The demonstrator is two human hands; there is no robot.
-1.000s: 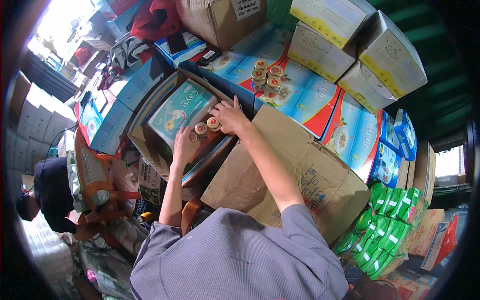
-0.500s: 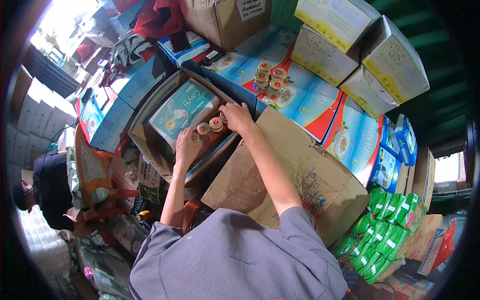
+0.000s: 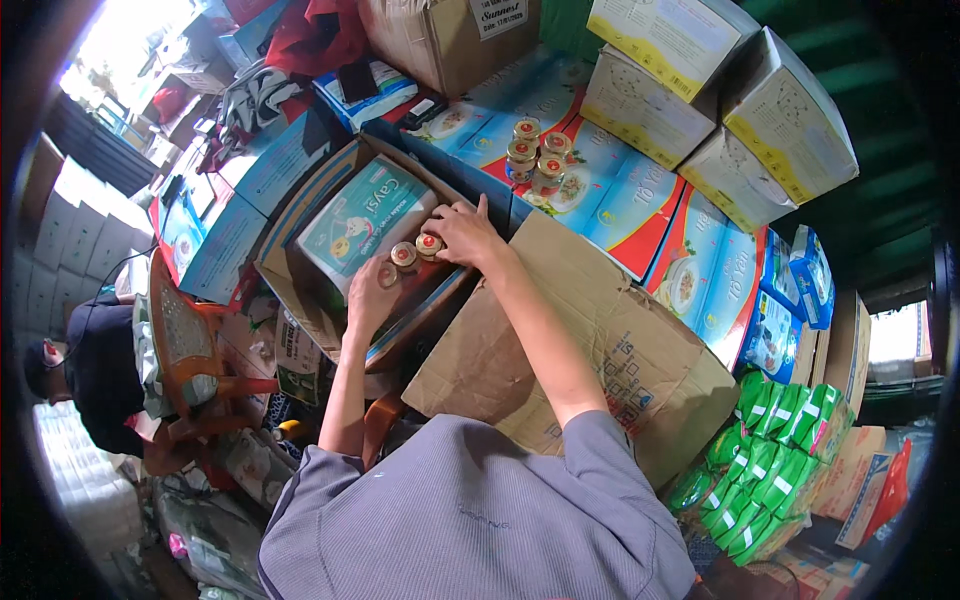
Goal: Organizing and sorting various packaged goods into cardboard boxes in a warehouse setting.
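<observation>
Inside an open cardboard box (image 3: 275, 262), a short row of small jars with gold lids and red centres stands beside a teal and white soft pack (image 3: 350, 222). My left hand (image 3: 371, 292) closes around the near-left end of the row, its fingers on a jar lid. At the other end, my right hand (image 3: 466, 236) curls its fingers over a jar (image 3: 429, 244), with the thumb side partly hidden. A middle jar (image 3: 403, 255) shows between the two hands. Several matching jars (image 3: 538, 157) stand grouped on the blue and red cartons beyond the box.
A large brown cardboard flap (image 3: 570, 350) slants beside my right forearm. White and yellow boxes (image 3: 680, 100) are stacked at the far right, with green packs (image 3: 770, 465) below. A brown carton (image 3: 450, 40) stands at the back. At left, a person in dark clothes (image 3: 105, 350) is near an orange chair (image 3: 185, 340).
My right hand has shifted slightly left, its fingers now covering more of the right end of the jar row. My left hand has barely moved. The grouped jars outside stay put.
</observation>
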